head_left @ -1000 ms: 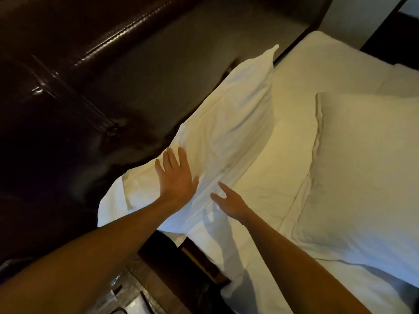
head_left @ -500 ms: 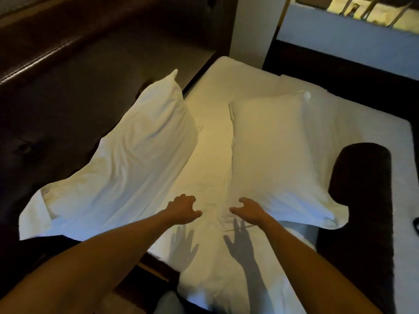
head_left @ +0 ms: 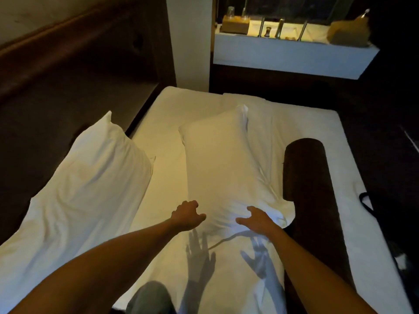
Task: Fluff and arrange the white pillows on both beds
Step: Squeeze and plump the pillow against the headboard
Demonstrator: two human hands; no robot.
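Pillows, two counted, both white, are lying on one white-sheeted bed (head_left: pixel 301 123) in a dim room. A dark padded headboard (head_left: pixel 74 71) is running along the left side, a white wall section (head_left: pixel 189 41) is standing beyond the bed's far corner, and a lit white ledge (head_left: pixel 292 55) carrying small bottles and containers is showing at upper right; the items on it are too small to identify.

Left pillow (head_left: pixel 90 184) is leaning against the headboard, tilted, with one corner pointing up. Centre pillow (head_left: pixel 224 164) is lying flat on the sheet, apart from the first, with a strip of bare sheet between them. One dark bolster (head_left: pixel 310 189) is lying lengthwise just right of the centre pillow, touching its near right corner. A dark strap (head_left: pixel 365 200) is resting on the bed's right edge.

Two bare arms are reaching forward from the bottom of the frame. Left hand (head_left: pixel 186 215) is hovering at the near left edge of the centre pillow, fingers curled and spread, gripping nothing. Right hand (head_left: pixel 257 219) is sitting over the pillow's near end, fingers apart and arched, thumb pointing inward; whether it is pressing the fabric cannot be told. Two hand shadows are falling on the sheet below them. A grey-clad knee (head_left: pixel 149 298) is showing at the bottom edge.
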